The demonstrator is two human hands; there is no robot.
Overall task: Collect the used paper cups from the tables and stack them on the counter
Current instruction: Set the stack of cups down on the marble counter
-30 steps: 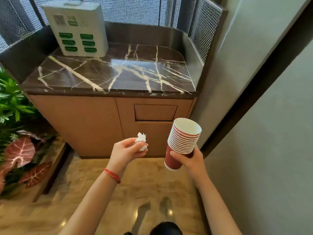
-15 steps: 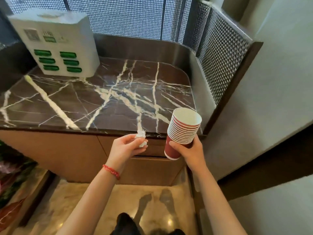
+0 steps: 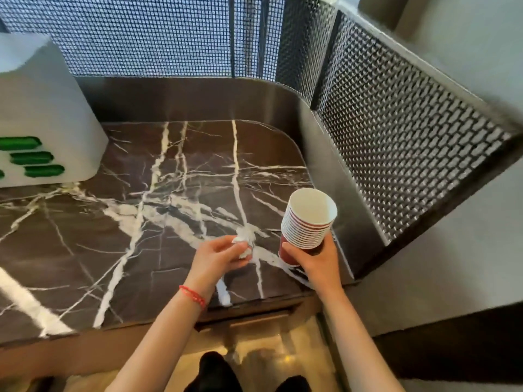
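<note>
1. While both hands are hanging over the worktop (image 3: 119, 222), the right hand (image 3: 317, 260) is gripping the stack of cups (image 3: 307, 223) near its right edge.
2. The left hand (image 3: 218, 257) is pinching a crumpled tissue (image 3: 244, 241) beside the cups.
3. A white box (image 3: 42, 117) is standing at the worktop's far left.

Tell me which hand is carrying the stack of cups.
The right hand grips the stack of red paper cups by its lower part, above the counter; the left hand pinches only a crumpled white tissue.

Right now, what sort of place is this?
Probably a cafe or lobby service corner: a dark marble counter, a white power-bank rental box on it, and metal mesh screens behind.
</note>
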